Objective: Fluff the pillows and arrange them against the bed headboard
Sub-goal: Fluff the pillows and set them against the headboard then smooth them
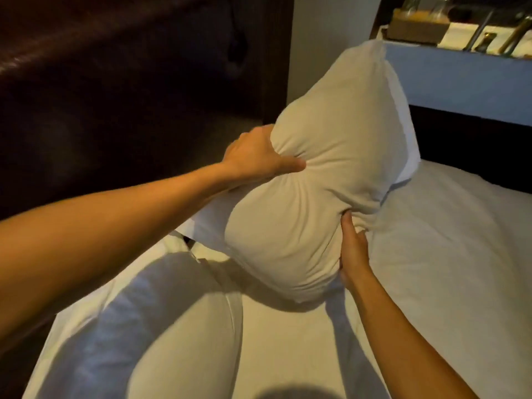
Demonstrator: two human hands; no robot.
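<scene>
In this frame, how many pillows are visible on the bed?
2. One plump white fabric pillow is squeezed between both hands, left and right; another white pillow lies flat on the bed below. More may sit outside the frame.

We hold the plump white fabric pillow (pixel 325 180) between our hands, left hand (pixel 259 156) on its left, right hand (pixel 352 254) below, above the white-sheeted bed (pixel 431 269); the dark padded leather headboard (pixel 115 82) stands left.

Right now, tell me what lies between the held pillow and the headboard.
Nothing visible does. Both hands, left and right, squeeze the plump cream fabric pillow above the white bedding; the dark brown padded headboard beside it looks unobstructed. A second white pillow lies nearer the camera.
</scene>
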